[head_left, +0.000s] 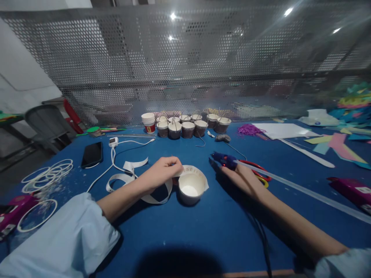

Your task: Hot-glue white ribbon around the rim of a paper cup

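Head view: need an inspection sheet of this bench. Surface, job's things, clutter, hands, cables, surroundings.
Surface: blue tabletop, pale specks at left.
Job's things: paper cup, lettered band along its far rim; glue gun with translucent stick; small handled pots grouped behind.
Clutter: phone, white rings, purple thread, coloured paper strips.
Hands: left hand pinches the band's left end; right hand holds the glue gun.
Cables: white cable near phone; dark cord below right forearm.
Surroundings: perforated screen behind, grey chair far left.
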Available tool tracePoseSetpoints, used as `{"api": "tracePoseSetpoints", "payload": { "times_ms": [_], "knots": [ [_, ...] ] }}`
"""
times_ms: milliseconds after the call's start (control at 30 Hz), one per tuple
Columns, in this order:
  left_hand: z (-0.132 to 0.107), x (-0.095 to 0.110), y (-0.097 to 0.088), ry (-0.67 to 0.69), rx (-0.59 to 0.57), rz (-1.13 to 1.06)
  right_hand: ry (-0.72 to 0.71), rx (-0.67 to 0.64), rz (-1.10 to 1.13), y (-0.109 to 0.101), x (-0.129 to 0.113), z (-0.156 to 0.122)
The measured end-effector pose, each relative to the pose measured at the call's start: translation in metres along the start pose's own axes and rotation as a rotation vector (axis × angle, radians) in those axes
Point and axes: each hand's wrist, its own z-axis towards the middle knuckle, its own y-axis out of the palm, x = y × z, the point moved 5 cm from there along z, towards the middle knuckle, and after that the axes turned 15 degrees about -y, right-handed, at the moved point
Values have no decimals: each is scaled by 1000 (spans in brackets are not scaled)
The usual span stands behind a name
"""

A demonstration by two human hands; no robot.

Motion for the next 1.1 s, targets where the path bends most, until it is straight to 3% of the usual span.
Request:
{"api": "tracePoseSetpoints", "payload": {
  "times_ms": [167, 267, 400, 533, 667, 1100],
  "knots": [
    [-1, 1, -1, 20, 31, 40, 144, 68, 165, -16, -31, -32],
    [-2, 2, -1, 14, 45, 36, 156, 95, 176, -24, -58, -57],
    [1, 2, 0, -22, 39, -40, 18, 94, 168, -15, -86, -74],
    [4, 2, 1, -67, 50, -126, -211, 17, 121, 2, -101, -71],
    [6, 1, 3, -78, 45, -134, -343, -37, 52, 12, -106, -69],
    [6, 0, 8, -67, 54, -156, -335, -5, 69, 42, -91, -80]
  ]
}}
